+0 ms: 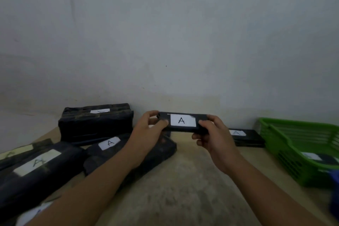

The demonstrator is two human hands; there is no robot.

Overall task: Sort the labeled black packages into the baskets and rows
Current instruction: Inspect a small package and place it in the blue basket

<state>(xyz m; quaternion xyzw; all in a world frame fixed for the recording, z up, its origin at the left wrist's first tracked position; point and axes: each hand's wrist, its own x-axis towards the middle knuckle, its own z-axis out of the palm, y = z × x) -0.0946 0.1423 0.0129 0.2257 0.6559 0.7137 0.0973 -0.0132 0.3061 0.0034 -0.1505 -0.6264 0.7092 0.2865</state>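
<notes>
1. The slim black wrapped package with a white "A" label (pixel 181 121) is held above the far middle of the beige counter (pixel 183 180). The left grip (pixel 148 130) pinches its left end and the right grip (pixel 214 134) curls round its right end.
2. With only its ends held, it may slip and drop onto the bulky black "A" package (pixel 161 150) below.
3. If it is swung right, it could clip the rim of the green slatted plastic basket (pixel 275 124).

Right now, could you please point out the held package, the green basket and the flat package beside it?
held package (pixel 181 121): head view, on its white A label.
green basket (pixel 289 163): head view, on its slotted near wall.
flat package (pixel 254 136): head view, on its black top face.
</notes>
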